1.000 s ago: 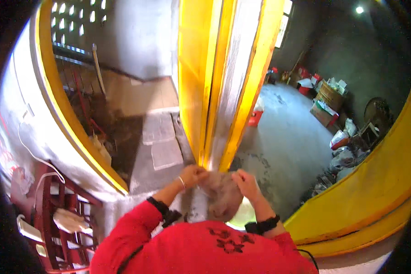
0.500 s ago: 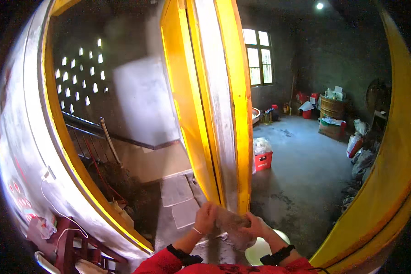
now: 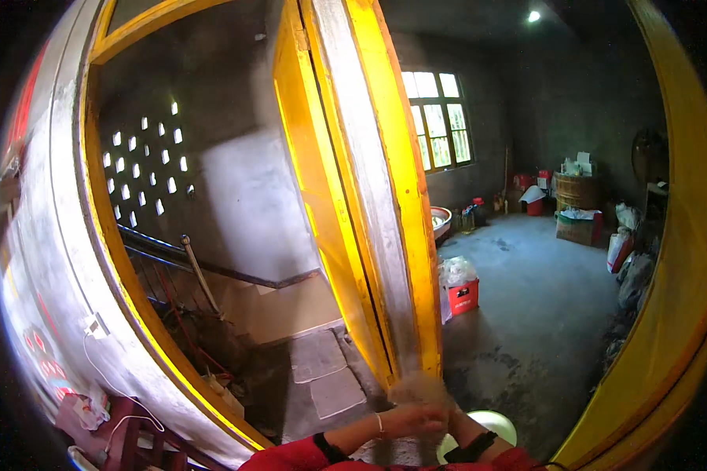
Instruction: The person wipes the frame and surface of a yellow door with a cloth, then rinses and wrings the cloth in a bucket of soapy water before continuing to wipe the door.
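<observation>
My left hand (image 3: 419, 421) reaches in from the lower edge, fingers curled in, with a thin bracelet at the wrist. Whatever it may hold does not show. My right hand (image 3: 450, 407) is close against it, smeared by motion and partly covered, so its fingers cannot be made out. Just beyond both hands is a blurred, brownish, soft-looking bundle (image 3: 416, 387), perhaps a cloth; which hand has hold of it is unclear. A pale green-white basin (image 3: 504, 424) lies below, partly hidden by my right forearm and its dark cuff.
A yellow door frame (image 3: 413, 235) stands straight ahead, beside a yellow door (image 3: 314, 173). Left of it are a stair railing (image 3: 200, 271) and flat slabs (image 3: 334, 392). A red crate (image 3: 463, 297) sits on the right room's floor. A dark red wooden chair (image 3: 130, 439) is at lower left.
My hands, earlier apart with the greyish-brown bundle stretched between them, have come together, the left crossing toward the right. The view has shifted slightly, and more of the upper door frame shows.
</observation>
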The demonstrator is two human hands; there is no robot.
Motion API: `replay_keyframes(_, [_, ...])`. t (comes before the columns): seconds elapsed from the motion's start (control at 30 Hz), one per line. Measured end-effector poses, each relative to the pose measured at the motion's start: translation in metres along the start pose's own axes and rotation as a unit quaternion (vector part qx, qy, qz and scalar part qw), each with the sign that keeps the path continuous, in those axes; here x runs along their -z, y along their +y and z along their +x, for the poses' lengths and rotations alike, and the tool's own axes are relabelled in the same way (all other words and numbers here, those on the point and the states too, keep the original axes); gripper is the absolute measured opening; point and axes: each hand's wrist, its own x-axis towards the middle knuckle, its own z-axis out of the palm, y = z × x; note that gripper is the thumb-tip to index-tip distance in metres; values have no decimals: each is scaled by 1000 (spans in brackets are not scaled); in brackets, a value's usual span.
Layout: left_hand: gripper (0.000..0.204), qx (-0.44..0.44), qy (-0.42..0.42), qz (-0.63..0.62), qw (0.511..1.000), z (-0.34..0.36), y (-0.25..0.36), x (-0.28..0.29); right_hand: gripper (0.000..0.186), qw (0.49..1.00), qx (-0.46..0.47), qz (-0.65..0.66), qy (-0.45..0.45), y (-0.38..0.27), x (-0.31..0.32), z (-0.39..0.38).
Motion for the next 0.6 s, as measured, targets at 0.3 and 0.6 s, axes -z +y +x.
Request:
replay_keyframes(0.3, [23,194,297,-126,927,-26,-37,25,42,999,-12,41,14,6,15,-11])
replay_keyframes(0.6, [29,143,370,115,911,-36,-66,28,38,980,151,51,117,-23,6,-19])
